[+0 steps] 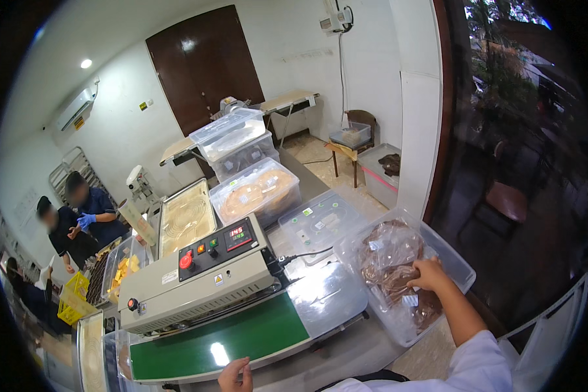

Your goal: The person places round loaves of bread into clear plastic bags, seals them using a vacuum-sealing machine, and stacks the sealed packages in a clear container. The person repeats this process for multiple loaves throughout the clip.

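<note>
My right hand (428, 275) reaches into a clear plastic bin (450, 250) on the right, its fingers on a clear plastic bag of brown product (394, 245). Whether the fingers are closed on the bag is hard to tell. More bags with pale labels lie in that bin. My left hand (236, 376) is at the bottom edge, partly cut off, with fingers curled near the front edge of the green conveyor belt (255, 333). Behind the belt stands a continuous band sealer (201, 279) with a lit display and a red knob. A smooth metal plate (326, 299) adjoins the belt's right end.
A clear lid (318, 225) lies behind the plate. Beyond it are a bin of tan bagged product (255, 193) and stacked bins (235, 139). A power cable (306, 255) runs from the sealer. Several co-workers stand far left, beside trays and a yellow crate (73, 299).
</note>
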`<state>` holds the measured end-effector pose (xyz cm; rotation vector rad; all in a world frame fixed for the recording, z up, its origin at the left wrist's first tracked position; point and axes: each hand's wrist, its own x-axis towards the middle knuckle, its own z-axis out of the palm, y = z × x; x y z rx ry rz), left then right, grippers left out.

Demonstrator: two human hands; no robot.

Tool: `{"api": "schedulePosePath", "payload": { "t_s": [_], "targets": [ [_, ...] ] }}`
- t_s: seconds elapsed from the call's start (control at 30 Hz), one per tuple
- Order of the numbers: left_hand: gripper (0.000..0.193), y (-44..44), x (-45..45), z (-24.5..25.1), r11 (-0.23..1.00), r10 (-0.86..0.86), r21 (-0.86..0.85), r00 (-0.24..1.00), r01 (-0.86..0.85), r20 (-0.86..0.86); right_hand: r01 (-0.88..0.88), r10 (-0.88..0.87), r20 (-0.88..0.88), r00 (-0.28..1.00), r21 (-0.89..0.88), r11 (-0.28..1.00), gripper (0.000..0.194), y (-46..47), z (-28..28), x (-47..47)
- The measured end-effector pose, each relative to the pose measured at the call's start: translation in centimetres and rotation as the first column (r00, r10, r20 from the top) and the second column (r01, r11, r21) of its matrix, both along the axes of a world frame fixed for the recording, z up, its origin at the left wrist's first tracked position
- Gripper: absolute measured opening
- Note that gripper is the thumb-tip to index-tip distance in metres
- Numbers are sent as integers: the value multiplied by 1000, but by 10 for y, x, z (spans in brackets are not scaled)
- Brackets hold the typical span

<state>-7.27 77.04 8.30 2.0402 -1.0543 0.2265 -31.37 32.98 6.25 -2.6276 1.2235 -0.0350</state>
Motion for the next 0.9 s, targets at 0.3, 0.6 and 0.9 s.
{"api": "schedulePosePath", "payload": {
  "t_s": [0.3,0.6,0.9],
  "targets": [
    [16,-87,-45,10,963,-263,-109,764,247,-589,-364,-57,852,521,282,888,21,6,116,-38],
    [85,-142,-78,25,611,-790,-737,164,290,-590,-678,-631,762,-147,387,625,48,89,118,11],
    [33,-101,-84,32,803,-471,-595,622,10,-625,-779,385,894,229,-69,624,91,126,87,47]
  ]
}}
